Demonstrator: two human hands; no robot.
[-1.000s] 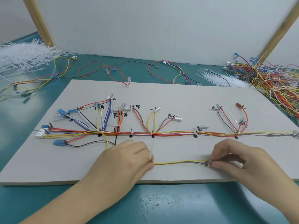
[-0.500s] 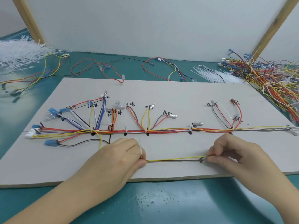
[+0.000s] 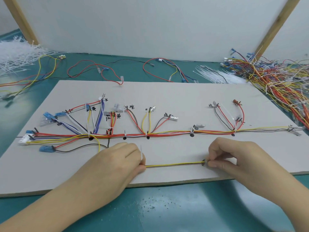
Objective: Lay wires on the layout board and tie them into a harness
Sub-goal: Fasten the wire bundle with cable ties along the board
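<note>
The left hand (image 3: pixel 117 158) pinches one end of a short yellow-and-brown wire pair (image 3: pixel 173 164) between curled fingers and thumb, and a thin white cable tie (image 3: pixel 141 154) stands up from that same pinch. The right hand (image 3: pixel 232 158) pinches the other end of the pair, its fingertips closed around a small dark terminal (image 3: pixel 203 162) there. Between the two hands the pair runs straight and taut, just above the near part of the layout board (image 3: pixel 184 94), close to its front edge. Farther back on the board lies the main harness trunk (image 3: pixel 167 133), a bundle of red, orange, yellow and white wires running left to right along a row of black dots, with white ties at several of them. Branches fan up from the trunk to handwritten labels, ending in blue and clear connectors on the left and a red terminal (image 3: pixel 236 102) toward the right. The board rests on a teal table (image 3: pixel 167 211). Behind it loose red, black and yellow wires (image 3: pixel 93 69) lie in loops. A heap of white cable ties (image 3: pixel 15 54) sits at the far left, a smaller bunch of ties (image 3: pixel 217 76) at the back right, and beside that a large tangle of coloured wires (image 3: pixel 275 77).
</note>
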